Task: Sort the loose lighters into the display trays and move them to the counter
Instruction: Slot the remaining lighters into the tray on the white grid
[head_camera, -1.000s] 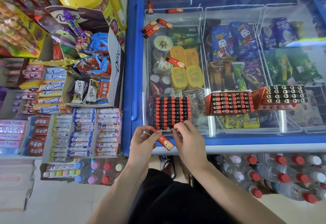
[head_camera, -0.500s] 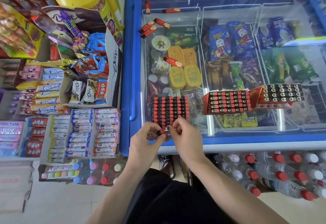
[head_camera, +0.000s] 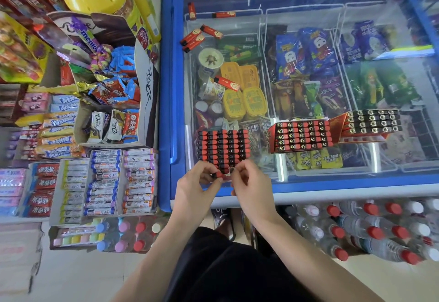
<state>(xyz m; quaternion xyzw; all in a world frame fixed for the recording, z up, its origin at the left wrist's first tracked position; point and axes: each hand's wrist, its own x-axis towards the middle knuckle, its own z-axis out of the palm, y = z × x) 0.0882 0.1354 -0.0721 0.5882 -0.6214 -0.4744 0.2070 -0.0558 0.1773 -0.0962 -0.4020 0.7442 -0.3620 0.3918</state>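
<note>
Here the freezer lid (head_camera: 308, 183) carries my three display trays; at the nearest tray (head_camera: 223, 149), its near edge, my left hand (head_camera: 197, 192) and right hand (head_camera: 251, 190) both pinch one red lighter (head_camera: 219, 175).

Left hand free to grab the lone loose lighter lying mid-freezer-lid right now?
Probably not yet. The left hand is pinching a lighter at the near tray together with the right hand. The lone lighter lies uncovered on the glass beyond the tray.
</note>
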